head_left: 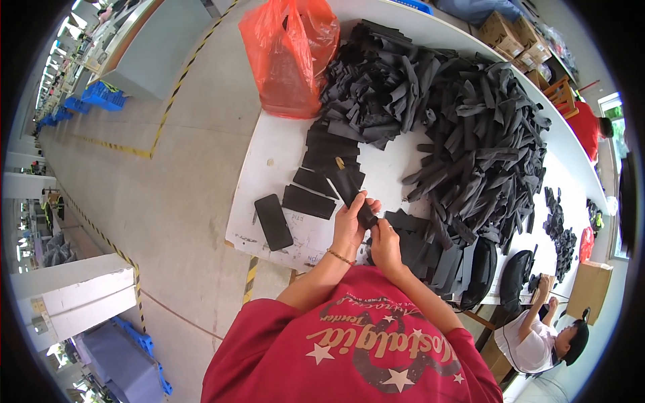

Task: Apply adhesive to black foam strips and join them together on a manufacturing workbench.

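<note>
My left hand (351, 223) and my right hand (385, 243) both grip one black flat strip (354, 191) just above the near edge of the white table (269, 168). The strip slants up and to the left from my fingers. A large heap of similar black strips (463, 127) covers the table behind and to the right of my hands. Flat black pieces lie singly on the table to the left: a rounded one (273, 221) and a rectangular one (308, 201). A stack of black strips (430, 255) lies under my right hand.
A red plastic bag (289, 54) stands at the table's far left end. Grey concrete floor with yellow-black tape lines (168, 101) lies to the left. Another person in a white shirt (537, 336) sits at the lower right, handling black pieces. Cardboard boxes (510, 37) stand beyond the table.
</note>
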Available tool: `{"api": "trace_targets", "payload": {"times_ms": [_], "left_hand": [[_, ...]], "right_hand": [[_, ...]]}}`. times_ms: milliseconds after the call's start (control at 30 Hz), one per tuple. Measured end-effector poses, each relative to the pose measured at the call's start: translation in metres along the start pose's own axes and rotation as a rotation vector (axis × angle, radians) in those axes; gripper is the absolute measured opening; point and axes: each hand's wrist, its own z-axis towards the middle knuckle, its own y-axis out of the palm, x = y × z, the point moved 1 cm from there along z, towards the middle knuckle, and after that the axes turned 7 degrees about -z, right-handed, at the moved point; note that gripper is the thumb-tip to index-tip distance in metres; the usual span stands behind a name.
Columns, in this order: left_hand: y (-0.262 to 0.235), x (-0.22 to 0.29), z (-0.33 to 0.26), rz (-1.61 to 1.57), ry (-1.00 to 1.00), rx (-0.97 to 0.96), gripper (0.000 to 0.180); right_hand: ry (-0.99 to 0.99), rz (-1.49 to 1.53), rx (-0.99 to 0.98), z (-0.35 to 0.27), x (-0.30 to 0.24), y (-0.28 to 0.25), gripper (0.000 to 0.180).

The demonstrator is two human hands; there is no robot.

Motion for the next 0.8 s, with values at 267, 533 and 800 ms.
{"api": "trace_targets", "payload": {"times_ms": [267,533,800], "left_hand": [[0.015,0.023,0.026,0.181,0.215,0.158,0.018],[-0.002,0.045,0.054,0.054,0.158,0.226,0.022],[0.014,-0.02,0.036,-0.011,0.059,0.213,0.026]], "right_hand": [[0.027,0.011,-0.156,-0.034,0.011,-0.027,0.01],[0.035,-0.187,-0.376,-0.076,0.0,-0.122,0.017],[-0.019,0.127,0.123,0.004,-0.012,-0.063,0.013]]}}
